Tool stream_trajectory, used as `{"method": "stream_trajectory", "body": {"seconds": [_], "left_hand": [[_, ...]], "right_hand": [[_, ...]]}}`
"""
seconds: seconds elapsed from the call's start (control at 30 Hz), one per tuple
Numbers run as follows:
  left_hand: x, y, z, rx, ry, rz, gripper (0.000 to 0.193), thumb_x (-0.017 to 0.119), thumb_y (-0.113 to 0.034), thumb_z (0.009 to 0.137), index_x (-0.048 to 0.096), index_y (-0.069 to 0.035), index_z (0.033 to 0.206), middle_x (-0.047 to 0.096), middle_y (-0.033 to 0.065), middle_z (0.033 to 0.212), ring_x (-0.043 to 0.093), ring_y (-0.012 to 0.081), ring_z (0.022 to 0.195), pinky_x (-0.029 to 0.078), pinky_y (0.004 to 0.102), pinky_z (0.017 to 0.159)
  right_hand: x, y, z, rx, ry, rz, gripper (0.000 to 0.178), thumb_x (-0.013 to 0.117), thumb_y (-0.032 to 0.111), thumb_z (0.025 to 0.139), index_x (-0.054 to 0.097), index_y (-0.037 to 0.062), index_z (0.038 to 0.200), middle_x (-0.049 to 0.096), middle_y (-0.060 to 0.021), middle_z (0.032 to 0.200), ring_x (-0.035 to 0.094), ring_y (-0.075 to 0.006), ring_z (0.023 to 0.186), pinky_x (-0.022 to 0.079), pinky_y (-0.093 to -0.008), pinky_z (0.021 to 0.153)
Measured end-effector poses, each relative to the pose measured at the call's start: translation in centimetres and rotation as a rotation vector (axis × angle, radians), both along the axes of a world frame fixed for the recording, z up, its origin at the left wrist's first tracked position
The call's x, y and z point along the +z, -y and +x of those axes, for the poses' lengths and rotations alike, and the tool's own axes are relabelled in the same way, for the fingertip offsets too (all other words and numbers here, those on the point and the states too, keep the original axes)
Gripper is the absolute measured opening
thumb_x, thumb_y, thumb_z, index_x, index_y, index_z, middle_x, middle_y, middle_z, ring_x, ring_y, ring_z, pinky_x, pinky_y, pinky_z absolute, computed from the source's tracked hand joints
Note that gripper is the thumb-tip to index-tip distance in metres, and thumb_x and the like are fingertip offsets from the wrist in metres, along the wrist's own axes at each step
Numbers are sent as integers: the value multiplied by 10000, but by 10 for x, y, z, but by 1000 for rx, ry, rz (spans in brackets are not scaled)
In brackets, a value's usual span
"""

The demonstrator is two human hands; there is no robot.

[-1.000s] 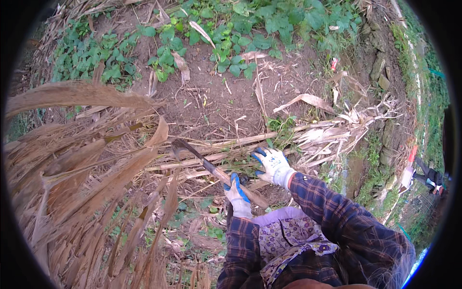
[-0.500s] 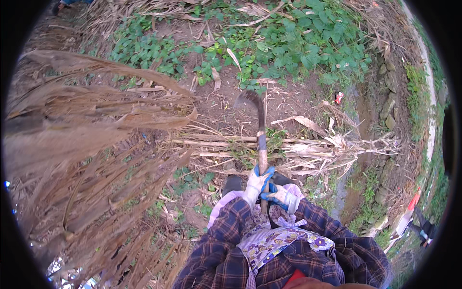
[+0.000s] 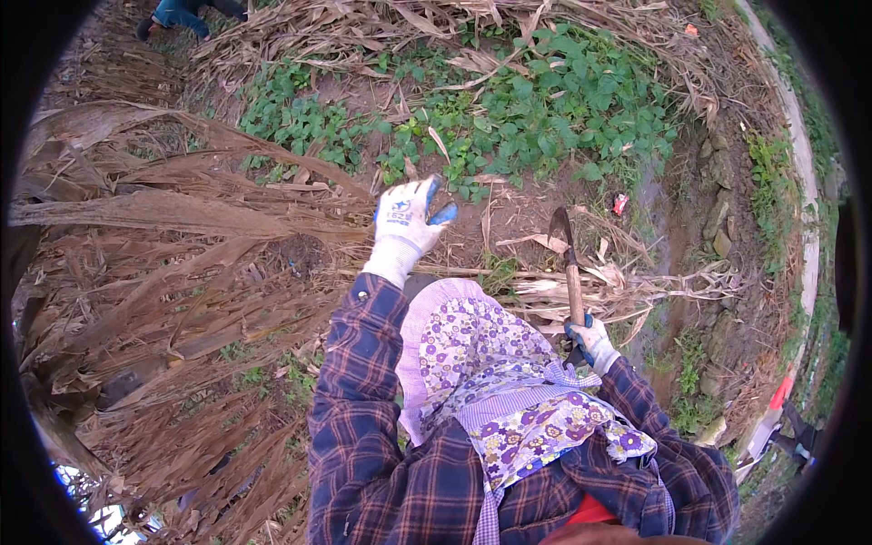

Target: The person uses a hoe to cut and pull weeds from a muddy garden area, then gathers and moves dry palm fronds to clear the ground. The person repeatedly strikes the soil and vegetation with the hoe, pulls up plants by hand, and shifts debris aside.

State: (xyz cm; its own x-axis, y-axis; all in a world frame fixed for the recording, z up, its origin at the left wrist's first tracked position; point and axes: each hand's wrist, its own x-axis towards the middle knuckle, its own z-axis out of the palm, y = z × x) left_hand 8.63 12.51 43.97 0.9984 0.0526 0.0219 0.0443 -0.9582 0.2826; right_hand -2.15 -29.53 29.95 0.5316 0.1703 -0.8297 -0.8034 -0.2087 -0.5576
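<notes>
Right grip point(image 3: 590, 342) clutches a dark, curved, wooden-handled sickle point(image 3: 574, 289).
Left grip point(image 3: 407, 216) is loose: dry brown leaves point(image 3: 200, 218) left of it, green leafy plants point(image 3: 545, 118) past it, blue printing point(image 3: 400, 211) on its white-and-blue glove point(image 3: 392, 258).

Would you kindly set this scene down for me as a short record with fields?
Left hand: gloved, open, thumb apart from fingers, nothing seen in its grip; beside the tall dry leaves, contact unclear
Right hand: gloved, closed around the handle of a sickle
Sickle blade: curved, pointing away from the person
On the ground: dry stalks lying flat
Beyond: green leafy plants
Clothing: plaid sleeves, flowered apron
Upper left edge: another person's blue-clad leg
</notes>
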Motion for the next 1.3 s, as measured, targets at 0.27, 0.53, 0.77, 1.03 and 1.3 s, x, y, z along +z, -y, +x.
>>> {"method": "stream_trajectory", "body": {"seconds": [0.27,0.53,0.77,1.03,1.3], "left_hand": [[49,-188,88,188,-327,622,605,623,-470,832,495,-151,1330,511,61,1353,439,225,1276,208,469,1125],[2,-385,26,654,-901,738,648,544,-586,847,505,-153,1327,511,64,1352,447,236,1274,224,470,1118],[-32,-369,-26,659,-1540,199,672,595,-655,778,639,-139,1208,624,68,1241,606,246,1133,506,402,870],[-43,-369,-97,892,-1444,-13,390,695,-363,778,705,-109,1074,671,130,1117,649,257,1046,527,384,855],[-78,-364,-47,1100,-1439,31,210,560,-203,873,738,-125,951,710,98,978,691,254,920,554,369,730]], "right_hand": [[-24,-37,55,-407,-547,443,258,625,316,906,519,93,830,578,-53,714,583,-202,624,504,-347,534],[-86,-52,120,119,-232,125,393,652,354,860,544,116,1154,536,-22,666,516,-172,558,441,-318,514],[-66,-197,296,147,-292,-141,216,714,180,820,596,38,931,599,-77,714,584,-199,571,463,-368,484],[-46,-440,389,536,-29,-264,176,722,162,789,629,37,871,581,-12,661,517,-118,503,407,-290,454],[-143,-591,405,1148,-273,-245,329,784,319,730,621,33,739,586,-58,642,533,-178,505,420,-364,468]]}}
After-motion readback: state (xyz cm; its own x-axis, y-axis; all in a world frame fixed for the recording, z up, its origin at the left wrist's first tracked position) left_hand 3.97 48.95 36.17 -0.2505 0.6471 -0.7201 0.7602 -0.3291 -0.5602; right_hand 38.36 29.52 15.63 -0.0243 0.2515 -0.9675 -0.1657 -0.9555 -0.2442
